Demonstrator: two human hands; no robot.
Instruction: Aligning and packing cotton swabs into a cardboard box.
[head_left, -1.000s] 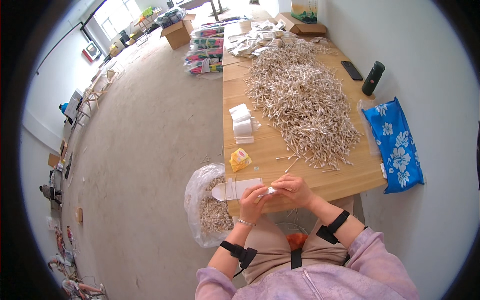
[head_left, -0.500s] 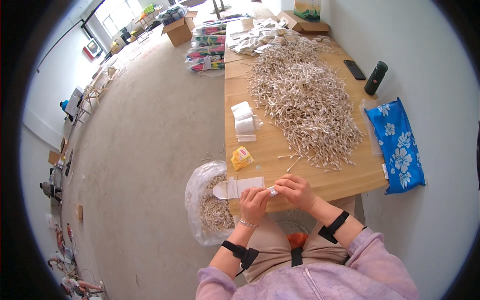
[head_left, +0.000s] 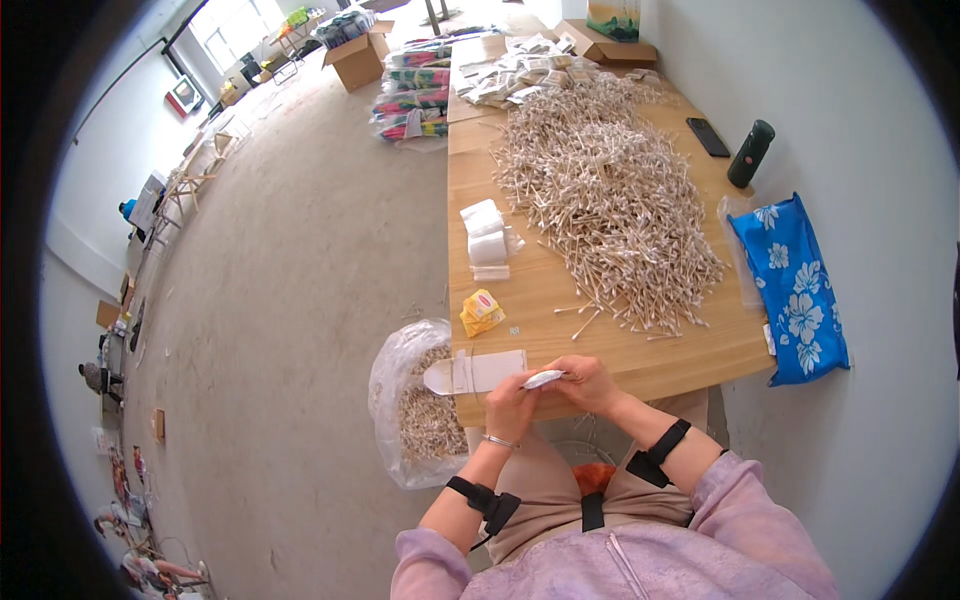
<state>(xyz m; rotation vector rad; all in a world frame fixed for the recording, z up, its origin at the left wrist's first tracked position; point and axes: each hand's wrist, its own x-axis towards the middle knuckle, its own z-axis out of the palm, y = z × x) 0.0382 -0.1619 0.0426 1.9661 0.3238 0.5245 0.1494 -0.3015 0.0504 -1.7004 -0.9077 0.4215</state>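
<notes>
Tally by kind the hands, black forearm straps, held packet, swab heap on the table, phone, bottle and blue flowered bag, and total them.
Hands (left hand, right hand): 2
White packet: 1
Swab heap: 1
Black forearm straps: 2
Phone: 1
Bottle: 1
Blue flowered bag: 1
Total: 9

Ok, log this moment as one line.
left hand: holds white packet | right hand: holds same packet | nearby: white card, yellow packs, cotton swab pile on table
</notes>
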